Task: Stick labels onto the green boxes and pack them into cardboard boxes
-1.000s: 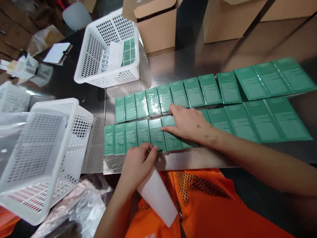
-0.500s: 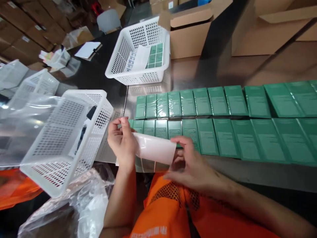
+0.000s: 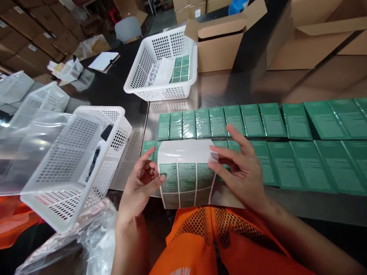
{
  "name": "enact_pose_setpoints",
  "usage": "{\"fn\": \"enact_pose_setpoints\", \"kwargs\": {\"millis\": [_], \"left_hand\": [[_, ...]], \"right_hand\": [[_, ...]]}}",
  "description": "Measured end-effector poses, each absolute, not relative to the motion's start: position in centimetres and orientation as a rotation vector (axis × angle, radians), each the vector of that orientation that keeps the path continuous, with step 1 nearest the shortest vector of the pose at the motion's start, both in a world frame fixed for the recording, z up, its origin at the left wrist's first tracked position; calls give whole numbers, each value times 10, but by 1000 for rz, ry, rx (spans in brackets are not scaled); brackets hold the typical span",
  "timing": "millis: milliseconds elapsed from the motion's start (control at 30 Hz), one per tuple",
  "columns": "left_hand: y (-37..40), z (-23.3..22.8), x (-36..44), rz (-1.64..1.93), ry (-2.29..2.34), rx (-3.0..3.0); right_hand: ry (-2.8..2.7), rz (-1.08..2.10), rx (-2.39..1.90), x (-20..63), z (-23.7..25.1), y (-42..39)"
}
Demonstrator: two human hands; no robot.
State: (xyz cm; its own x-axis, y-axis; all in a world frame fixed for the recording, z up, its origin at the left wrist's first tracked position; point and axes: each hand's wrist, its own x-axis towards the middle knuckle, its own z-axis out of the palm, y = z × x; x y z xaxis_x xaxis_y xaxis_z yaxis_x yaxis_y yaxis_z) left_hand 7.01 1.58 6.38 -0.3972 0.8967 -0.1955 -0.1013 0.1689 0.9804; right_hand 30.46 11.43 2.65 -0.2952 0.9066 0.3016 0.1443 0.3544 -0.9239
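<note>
Indoors, green boxes (image 3: 258, 120) line steel table (image 3: 220, 86)

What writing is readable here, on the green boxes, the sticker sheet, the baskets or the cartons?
Nothing reads as words.
Green boxes: pale print blocks, too small.
Sticker sheet, held by left hand and right hand: green labels with fine print, blurred.
Sheets in far basket: unreadable.
Cardboard cartons: white labels, too small.
Orange vest: pale marks at the bottom edge, cut off.

A reflective steel table (image 3: 229, 82) stands among stacked cardboard boxes (image 3: 312, 42), with a grey chair (image 3: 128, 28) behind.
</note>
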Motion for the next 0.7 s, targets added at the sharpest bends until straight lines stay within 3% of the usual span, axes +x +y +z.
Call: {"fn": "enact_pose_setpoints", "kwargs": {"millis": [267, 533, 700], "left_hand": [[17, 75, 83, 1406, 1666, 953], [14, 78, 86, 1192, 1819, 1109], [21, 81, 91, 1274, 1790, 1263]], "right_hand": [[-1902, 884, -838, 319, 33, 113], [-1786, 1127, -982, 331, 38, 111], [-1708, 1205, -985, 336, 37, 108]]}}
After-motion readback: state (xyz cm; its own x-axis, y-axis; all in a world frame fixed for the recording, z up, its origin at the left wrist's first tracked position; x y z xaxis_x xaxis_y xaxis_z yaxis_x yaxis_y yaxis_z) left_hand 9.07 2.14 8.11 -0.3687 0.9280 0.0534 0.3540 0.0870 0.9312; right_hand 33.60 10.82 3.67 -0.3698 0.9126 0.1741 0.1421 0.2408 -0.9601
